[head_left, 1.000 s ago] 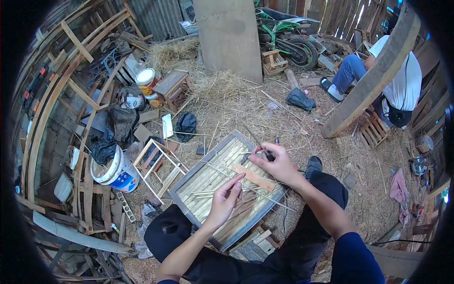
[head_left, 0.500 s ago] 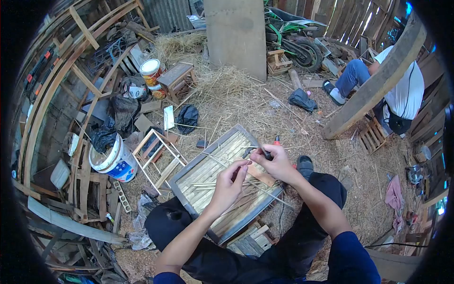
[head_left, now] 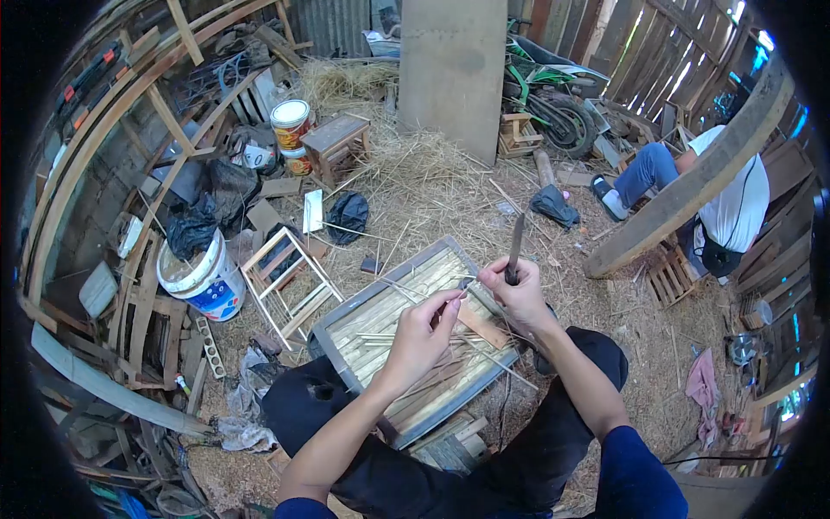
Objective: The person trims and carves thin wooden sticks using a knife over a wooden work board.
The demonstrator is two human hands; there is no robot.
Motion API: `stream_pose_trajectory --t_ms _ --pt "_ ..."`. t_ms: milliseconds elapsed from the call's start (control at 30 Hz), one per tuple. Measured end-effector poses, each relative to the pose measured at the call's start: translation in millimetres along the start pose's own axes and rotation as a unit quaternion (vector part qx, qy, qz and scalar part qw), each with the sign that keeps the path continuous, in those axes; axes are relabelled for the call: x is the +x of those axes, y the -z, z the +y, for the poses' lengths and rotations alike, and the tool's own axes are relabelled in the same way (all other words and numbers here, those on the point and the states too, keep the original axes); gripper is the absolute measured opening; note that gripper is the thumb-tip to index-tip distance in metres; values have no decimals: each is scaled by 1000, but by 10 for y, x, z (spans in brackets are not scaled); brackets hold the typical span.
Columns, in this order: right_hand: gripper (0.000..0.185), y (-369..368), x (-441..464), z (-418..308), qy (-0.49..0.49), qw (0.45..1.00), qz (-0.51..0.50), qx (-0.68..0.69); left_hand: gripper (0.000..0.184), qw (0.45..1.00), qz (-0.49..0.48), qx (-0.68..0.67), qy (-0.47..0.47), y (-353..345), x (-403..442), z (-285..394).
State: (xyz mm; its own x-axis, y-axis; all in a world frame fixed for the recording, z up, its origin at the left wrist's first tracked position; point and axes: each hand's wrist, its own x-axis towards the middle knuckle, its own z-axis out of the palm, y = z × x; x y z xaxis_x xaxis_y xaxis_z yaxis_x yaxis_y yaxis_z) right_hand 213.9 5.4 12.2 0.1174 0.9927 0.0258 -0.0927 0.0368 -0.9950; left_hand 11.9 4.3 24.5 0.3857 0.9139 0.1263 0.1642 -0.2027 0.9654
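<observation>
In my right hand (head_left: 519,298) is a knife (head_left: 517,238), its dark blade pointing up and away from me. My left hand (head_left: 424,333) is closed in a pinch, thumb against forefinger; whatever small piece sits there is too small to name. Both hands hover over a framed wooden panel (head_left: 324,333) that lies across my lap area. Several thin sticks (head_left: 380,339) are scattered on its slatted surface. A flat brown piece of wood (head_left: 482,326) rests there too, just under my right hand.
Left of the panel stand a small wooden frame (head_left: 290,281) and a white bucket (head_left: 207,281). A wooden stool (head_left: 337,134), paint cans (head_left: 290,121) and a motorbike (head_left: 553,108) are farther back. At right, a person (head_left: 735,186) sits behind a slanted post (head_left: 692,177).
My right hand has turned the knife from near the left fingertips to point upward, moving slightly right. The left hand stays pinched in nearly the same place. The view has shifted slightly.
</observation>
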Motion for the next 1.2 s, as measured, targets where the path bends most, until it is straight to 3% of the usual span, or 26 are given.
stream_pose_trajectory --t_ms 267,467,600,767,867,1000,1200 --pt "27 -429 33 -290 -19 992 -123 -1 27 987 -33 -150 57 397 -155 40" --pt "39 -671 65 -330 -55 978 -196 39 23 977 -32 -209 39 564 -256 66" --pt "29 -688 135 -213 -59 973 -220 42 23 954 -54 -275 111 631 -268 150" --pt "26 -592 75 14 -74 980 -138 123 26 955 -70 -262 118 504 -241 57" --pt "25 -519 72 -118 -58 985 -162 12 27 962 -60 -243 108 426 -197 -2" --pt "25 -446 98 -64 -37 988 -151 14 26 978 -22 -204 43 242 -104 -122" --pt "27 -279 145 -57 -78 987 -118 71 26 972 -34 -211 94 173 -55 -23"
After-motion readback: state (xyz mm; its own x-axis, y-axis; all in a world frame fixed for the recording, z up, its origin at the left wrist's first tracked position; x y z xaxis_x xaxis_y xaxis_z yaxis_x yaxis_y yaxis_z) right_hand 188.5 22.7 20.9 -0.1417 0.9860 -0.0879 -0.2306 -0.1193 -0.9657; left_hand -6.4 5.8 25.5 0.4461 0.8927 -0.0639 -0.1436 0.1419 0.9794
